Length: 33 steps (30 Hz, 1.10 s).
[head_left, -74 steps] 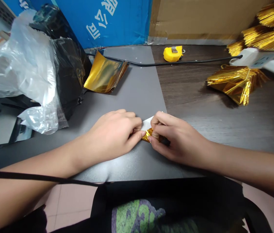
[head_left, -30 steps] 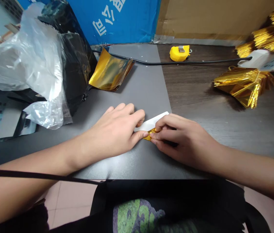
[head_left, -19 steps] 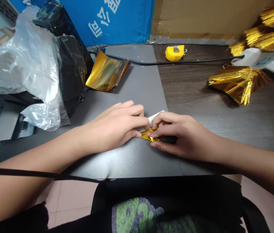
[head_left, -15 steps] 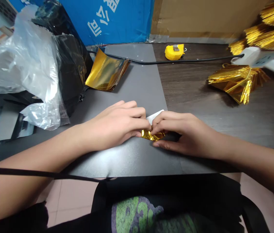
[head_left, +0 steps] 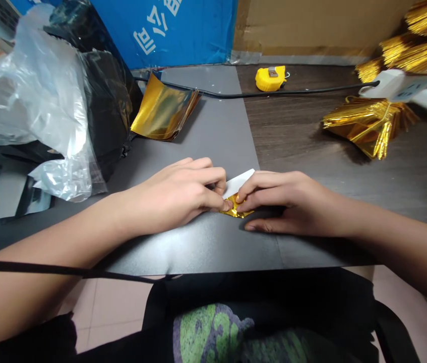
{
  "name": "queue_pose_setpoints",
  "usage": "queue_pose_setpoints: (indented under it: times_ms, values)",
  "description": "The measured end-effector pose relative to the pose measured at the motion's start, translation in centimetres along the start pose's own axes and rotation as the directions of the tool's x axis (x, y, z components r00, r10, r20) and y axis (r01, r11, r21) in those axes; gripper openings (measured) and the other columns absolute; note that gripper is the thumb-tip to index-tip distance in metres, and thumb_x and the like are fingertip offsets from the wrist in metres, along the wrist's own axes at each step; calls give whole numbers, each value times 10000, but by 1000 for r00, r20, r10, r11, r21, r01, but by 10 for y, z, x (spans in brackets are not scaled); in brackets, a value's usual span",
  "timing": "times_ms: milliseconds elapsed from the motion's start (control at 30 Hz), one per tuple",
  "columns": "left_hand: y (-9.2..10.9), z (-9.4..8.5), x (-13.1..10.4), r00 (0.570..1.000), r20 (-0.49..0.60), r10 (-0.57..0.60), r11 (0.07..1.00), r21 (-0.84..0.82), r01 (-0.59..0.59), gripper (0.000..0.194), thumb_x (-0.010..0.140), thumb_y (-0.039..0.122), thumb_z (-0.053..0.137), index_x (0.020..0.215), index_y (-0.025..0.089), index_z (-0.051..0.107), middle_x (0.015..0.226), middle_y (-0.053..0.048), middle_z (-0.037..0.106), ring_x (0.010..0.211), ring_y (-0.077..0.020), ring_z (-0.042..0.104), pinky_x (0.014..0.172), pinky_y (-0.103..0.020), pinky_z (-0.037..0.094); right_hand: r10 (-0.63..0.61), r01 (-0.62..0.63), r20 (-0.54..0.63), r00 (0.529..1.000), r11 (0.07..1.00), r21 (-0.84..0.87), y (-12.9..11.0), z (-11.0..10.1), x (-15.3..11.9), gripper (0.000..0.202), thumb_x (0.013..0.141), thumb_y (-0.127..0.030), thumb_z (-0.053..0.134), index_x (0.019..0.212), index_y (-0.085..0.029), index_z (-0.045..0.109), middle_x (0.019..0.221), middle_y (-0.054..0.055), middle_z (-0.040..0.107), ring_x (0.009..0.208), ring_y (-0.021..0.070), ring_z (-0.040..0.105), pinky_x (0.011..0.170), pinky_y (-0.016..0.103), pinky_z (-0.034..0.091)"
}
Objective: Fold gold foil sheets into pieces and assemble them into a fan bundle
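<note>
On the desk in front of me lies a small folded piece of gold foil paper (head_left: 240,209), with its white side (head_left: 239,182) showing as a flap behind it. My left hand (head_left: 188,194) is closed, fingers curled, and its thumb presses the left part of the foil. From the other side my right hand (head_left: 285,201) bears down on the foil with its bent index and middle fingers. The right thumb stands a little apart, near the desk surface. Parts of the paper are hidden beneath the fingers.
A curved stack of gold foil sheets (head_left: 164,111) lies behind my left hand. Tied gold foil bundles (head_left: 368,123) and a yellow tape measure (head_left: 270,78) sit farther back. A black cable (head_left: 232,96) crosses the desk. Plastic bags (head_left: 54,91) stand left; boxes (head_left: 311,27) line the back.
My left thumb has come forward onto the foil. The right fingers have shifted slightly and the right thumb has drawn away from the foil's front edge. More of the white flap shows.
</note>
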State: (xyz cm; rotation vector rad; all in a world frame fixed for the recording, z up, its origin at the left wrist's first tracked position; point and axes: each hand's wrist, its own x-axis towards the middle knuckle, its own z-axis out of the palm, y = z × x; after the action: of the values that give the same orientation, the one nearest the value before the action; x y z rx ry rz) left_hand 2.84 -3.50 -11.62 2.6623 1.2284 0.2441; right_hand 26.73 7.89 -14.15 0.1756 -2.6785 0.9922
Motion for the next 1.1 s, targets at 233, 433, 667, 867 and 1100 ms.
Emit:
queue_pose_setpoints:
  times_ms: [233,433,667,867,1100]
  values:
    - [0,0,0,1000,-3,-4,1000,-10,4,314,1036,217,449,1069,301,750,1047,-40,622,921,-180,479,763,-295,338,-32,33,-6,999,999,33,1,-1,1,106,923,-235,712,975,-161,768,1078,89,704,952,138,656,843,267,533]
    - [-1,1,-1,1000,-5,3,1000,-26,-3,297,1024,195,468,1055,291,748,1049,-38,624,931,-181,482,770,-297,341,-34,35,-4,999,998,49,1,-2,2,75,929,-210,698,938,-178,766,1066,80,706,956,139,653,861,283,536]
    - [-2,2,-1,1000,-13,4,999,-32,-5,290,1020,184,471,999,274,746,1035,-30,619,916,-179,470,765,-307,341,62,-62,7,998,994,90,-1,-1,3,61,911,-210,713,929,-168,754,1038,68,685,931,129,657,824,253,530]
    - [-1,1,0,1000,-6,6,1000,-30,-6,289,1019,184,470,977,257,746,1026,-37,616,910,-180,462,759,-308,337,246,-247,19,969,965,91,-12,1,6,36,872,-179,709,870,-203,736,1037,49,642,958,142,639,836,268,525]
    - [0,2,-1,1000,6,-20,999,-26,20,267,998,163,496,921,243,739,1035,-37,616,912,-176,456,760,-296,333,250,-250,10,968,965,78,-12,2,6,47,874,-185,704,878,-209,743,1029,43,632,943,130,637,838,254,517]
